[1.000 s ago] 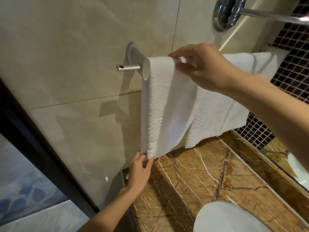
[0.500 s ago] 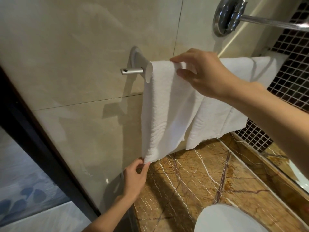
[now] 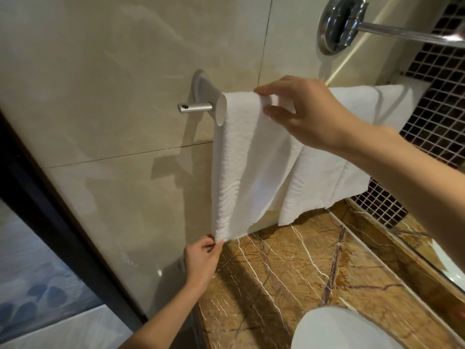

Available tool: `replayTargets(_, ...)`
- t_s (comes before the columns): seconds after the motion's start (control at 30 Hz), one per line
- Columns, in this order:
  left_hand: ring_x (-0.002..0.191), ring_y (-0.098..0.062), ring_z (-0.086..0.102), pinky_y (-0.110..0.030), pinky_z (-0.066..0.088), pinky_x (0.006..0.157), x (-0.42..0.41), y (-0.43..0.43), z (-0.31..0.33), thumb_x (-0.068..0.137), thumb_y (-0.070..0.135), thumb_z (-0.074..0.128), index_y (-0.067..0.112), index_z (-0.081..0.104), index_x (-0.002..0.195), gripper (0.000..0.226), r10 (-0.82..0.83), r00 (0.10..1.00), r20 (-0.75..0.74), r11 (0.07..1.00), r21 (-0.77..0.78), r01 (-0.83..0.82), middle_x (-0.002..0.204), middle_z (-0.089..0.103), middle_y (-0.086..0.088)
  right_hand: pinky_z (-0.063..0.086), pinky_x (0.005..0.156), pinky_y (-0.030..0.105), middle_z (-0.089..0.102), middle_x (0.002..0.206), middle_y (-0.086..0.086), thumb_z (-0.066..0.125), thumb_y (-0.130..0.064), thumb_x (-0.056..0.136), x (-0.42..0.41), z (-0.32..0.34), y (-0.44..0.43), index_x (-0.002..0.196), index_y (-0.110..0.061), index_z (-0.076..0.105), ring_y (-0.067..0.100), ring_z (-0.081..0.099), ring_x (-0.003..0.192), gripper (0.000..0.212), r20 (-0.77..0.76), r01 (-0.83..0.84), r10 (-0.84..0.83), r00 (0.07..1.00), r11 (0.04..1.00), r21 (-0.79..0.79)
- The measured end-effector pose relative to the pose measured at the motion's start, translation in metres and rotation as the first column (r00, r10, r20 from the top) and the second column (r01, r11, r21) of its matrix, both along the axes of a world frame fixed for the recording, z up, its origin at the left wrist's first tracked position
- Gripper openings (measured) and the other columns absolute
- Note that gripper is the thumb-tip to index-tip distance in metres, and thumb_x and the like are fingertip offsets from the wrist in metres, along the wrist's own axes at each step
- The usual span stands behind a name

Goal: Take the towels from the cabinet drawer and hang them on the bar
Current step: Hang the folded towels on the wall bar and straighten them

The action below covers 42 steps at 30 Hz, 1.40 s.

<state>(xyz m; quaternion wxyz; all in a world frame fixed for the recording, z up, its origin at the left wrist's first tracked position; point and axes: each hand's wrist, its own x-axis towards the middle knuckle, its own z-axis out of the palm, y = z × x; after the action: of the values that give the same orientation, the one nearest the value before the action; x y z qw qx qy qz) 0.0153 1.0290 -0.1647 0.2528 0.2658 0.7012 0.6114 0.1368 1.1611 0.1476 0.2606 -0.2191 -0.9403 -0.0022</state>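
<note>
Two hands, one towel. Right fingers (image 3: 264,91): index and thumb curled, pinching the top fold of the near towel (image 3: 246,172) right where it crosses the bar (image 3: 195,107). Left fingers (image 3: 210,244): curled, pinching the same towel's bottom corner, at its 7 o'clock.

Right hand (image 3: 309,114) sits at the towel's 1 o'clock, with the forearm running out of frame toward 4 o'clock. Left hand (image 3: 201,263) is just under the hem, forearm exiting at 6 o'clock.

Near towel: white, draped over the bar, hanging roughly straight, hem just above the marble counter (image 3: 289,273). Second towel (image 3: 334,172), also white, is on the same bar at the first one's 3 o'clock; the near towel's edge overlaps it in front.

Bare end of the bar pokes out at the towel's 9 o'clock, past a round wall mount (image 3: 200,86) on the beige tiled wall (image 3: 113,96).

Frame edges: chrome fitting (image 3: 337,23) at 1 o'clock, dark mosaic tile (image 3: 440,109) at 3 o'clock, white basin (image 3: 339,331) at 5 o'clock.
</note>
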Motion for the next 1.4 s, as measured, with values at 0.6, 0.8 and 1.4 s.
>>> replayTargets(0.6,0.076,-0.006,0.069,-0.013,0.054,0.069,0.001,0.001,0.013,0.077,0.003,0.075,0.022,0.065,0.083,0.023,0.02,0.992,0.127,0.997,0.073,-0.03,0.084,0.072,0.001,0.036,0.097,0.031,0.058,0.129,0.009,0.054,-0.012,0.092,-0.001,-0.023,0.0,0.134,-0.015,0.054,0.03,0.052,0.115,0.043,-0.144,-0.007,0.015,0.989,0.999,0.054)
replayTargets(0.8,0.076,-0.005,0.066,-0.01,0.052,0.065,-0.001,-0.002,0.019,0.077,0.005,0.075,0.022,0.063,0.081,0.021,-0.022,0.996,0.083,1.0,0.008,0.021,0.082,0.068,0.006,0.039,0.106,0.039,0.05,0.134,0.019,0.05,-0.004,0.084,0.001,-0.061,-0.013,0.131,-0.006,0.054,0.031,0.045,0.125,0.047,-0.379,0.117,-0.069,0.923,0.988,0.105)
replayTargets(1.4,0.078,-0.015,0.067,-0.018,0.053,0.068,0.0,-0.003,0.009,0.08,0.009,0.074,0.014,0.066,0.088,0.012,-0.076,0.997,-0.012,0.995,-0.062,0.075,0.085,0.071,-0.003,0.046,0.102,0.044,0.052,0.132,0.001,0.051,0.011,0.081,0.032,-0.244,0.012,0.141,-0.012,0.038,0.021,0.052,0.118,0.066,-0.136,-0.01,-0.415,0.9,0.292,-0.956)
